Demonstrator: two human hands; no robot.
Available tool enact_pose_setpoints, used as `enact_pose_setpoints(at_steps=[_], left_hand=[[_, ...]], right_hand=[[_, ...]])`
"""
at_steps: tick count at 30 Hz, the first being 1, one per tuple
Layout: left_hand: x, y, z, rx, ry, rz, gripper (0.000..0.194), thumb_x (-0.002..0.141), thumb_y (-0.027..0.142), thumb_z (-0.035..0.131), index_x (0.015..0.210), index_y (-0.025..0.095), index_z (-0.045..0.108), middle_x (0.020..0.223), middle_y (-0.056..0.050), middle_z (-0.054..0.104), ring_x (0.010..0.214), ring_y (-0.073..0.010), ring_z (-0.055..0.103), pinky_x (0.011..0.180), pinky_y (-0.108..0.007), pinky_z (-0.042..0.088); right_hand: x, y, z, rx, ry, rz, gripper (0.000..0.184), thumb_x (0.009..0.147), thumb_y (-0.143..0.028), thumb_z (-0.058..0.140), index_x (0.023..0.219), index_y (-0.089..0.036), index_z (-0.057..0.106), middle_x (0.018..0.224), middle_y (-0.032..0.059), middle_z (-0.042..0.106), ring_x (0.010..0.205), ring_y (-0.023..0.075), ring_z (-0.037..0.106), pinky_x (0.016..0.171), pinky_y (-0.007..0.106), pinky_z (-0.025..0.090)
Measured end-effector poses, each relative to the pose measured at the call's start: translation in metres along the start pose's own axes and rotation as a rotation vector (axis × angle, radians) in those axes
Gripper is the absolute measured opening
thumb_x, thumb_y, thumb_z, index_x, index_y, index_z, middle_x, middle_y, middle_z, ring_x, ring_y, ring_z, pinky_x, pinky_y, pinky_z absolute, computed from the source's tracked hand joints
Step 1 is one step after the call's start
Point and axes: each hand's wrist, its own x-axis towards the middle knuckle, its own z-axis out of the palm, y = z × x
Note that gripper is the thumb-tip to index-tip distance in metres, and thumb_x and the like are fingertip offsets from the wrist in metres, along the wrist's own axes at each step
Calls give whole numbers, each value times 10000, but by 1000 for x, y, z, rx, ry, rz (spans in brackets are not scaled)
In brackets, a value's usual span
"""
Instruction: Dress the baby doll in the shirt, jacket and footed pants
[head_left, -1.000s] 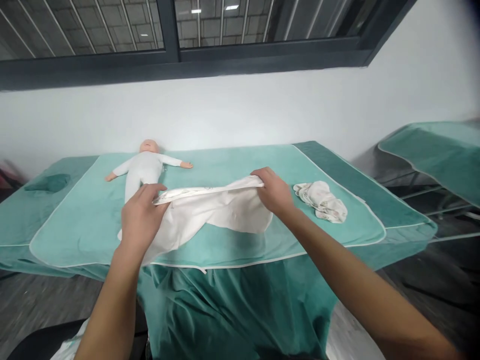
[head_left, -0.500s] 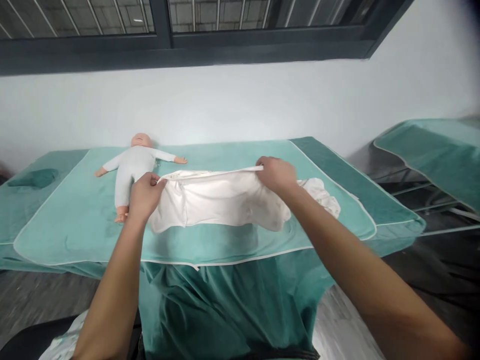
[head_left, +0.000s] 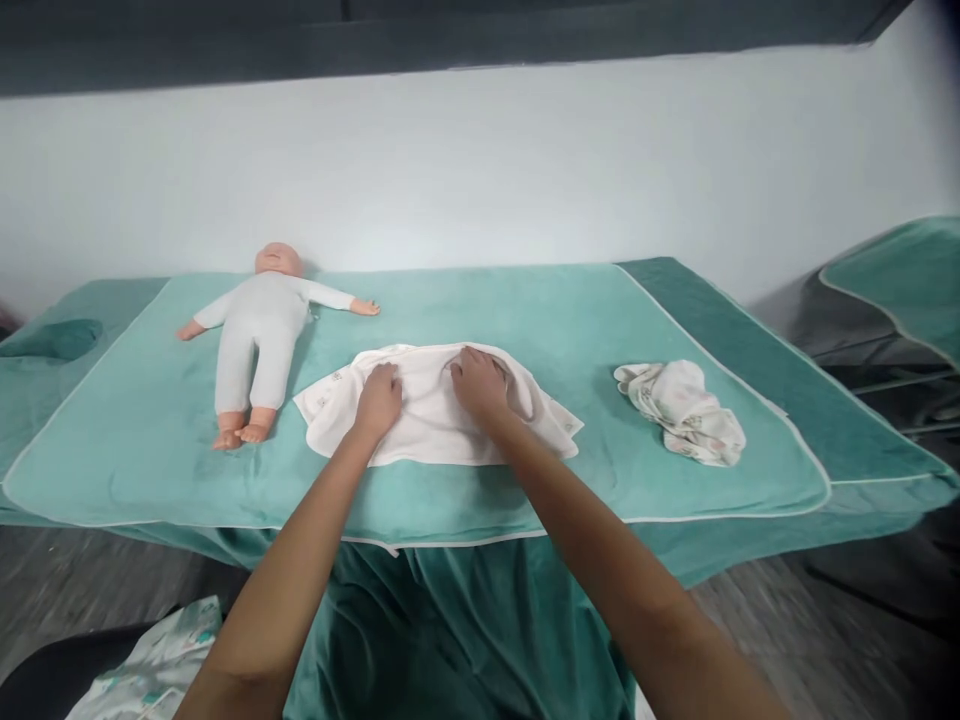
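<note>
A white baby garment (head_left: 435,420) lies spread on the green bed cover, its small printed corners pointing out left and right. My left hand (head_left: 380,398) is on its left half, fingers curled against the cloth. Near the top edge, my right hand (head_left: 478,382) has its fingers bent into the fabric, and folds rise just right of it. The undersides of both hands are hidden. A baby doll (head_left: 262,325) in a white suit lies on its back to the left, arms spread, apart from the garment.
A crumpled, printed white cloth (head_left: 686,412) lies on the right of the green bed cover (head_left: 555,300). Behind the bed stands a white wall (head_left: 450,170). Patterned fabric (head_left: 161,660) rests on a dark seat at lower left. Another green-covered bed (head_left: 900,270) is at far right.
The garment was stretched between my raised hands and now lies on the bed. My hands have come closer together. The view has tilted down, showing the crumpled cloth fully.
</note>
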Motion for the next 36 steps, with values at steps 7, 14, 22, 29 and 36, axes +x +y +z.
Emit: enact_pose_setpoints(at_steps=[7, 14, 22, 29, 36], left_hand=[[48, 6, 14, 193, 68, -58, 475, 981, 235, 436, 1409, 69, 556, 1601, -262, 421, 1562, -397, 287, 1236, -622, 291], [92, 5, 27, 296, 95, -65, 608, 977, 304, 480, 1534, 65, 435, 1702, -264, 174, 1610, -424, 74, 1270, -674, 108], [102, -13, 49, 249, 130, -79, 589, 1021, 426, 426, 1530, 133, 471, 1704, -198, 237, 1614, -396, 98, 1278, -653, 118], [92, -17, 33, 98, 185, 106, 424, 1052, 305, 349, 1259, 131, 675, 1421, -149, 647, 1433, -292, 501, 1230, -490, 348], [29, -17, 15, 131, 193, 253, 366, 1057, 301, 374, 1107, 158, 707, 1116, -120, 729, 1098, -249, 619, 1020, -391, 466]], right_hand=[[27, 16, -3, -10, 64, -170, 626, 917, -68, 366, 1536, -111, 448, 1687, 117, 315, 1508, 338, 324, 1173, 531, 372], [87, 20, 4, -50, 36, -164, 690, 895, -119, 440, 1582, -116, 374, 1726, 100, 207, 1532, 375, 255, 1169, 590, 365], [112, 33, 28, 5, 21, -201, 583, 1021, -322, 374, 1563, -114, 423, 1694, 101, 303, 1506, 362, 315, 1200, 558, 332], [101, 34, 22, 94, -20, -304, 464, 999, -231, 420, 1418, -138, 596, 1583, 107, 499, 1502, 262, 401, 1252, 469, 291], [17, 33, 10, 53, -23, -394, 480, 1063, -359, 410, 1477, -153, 540, 1633, 116, 422, 1547, 292, 336, 1255, 522, 267]])
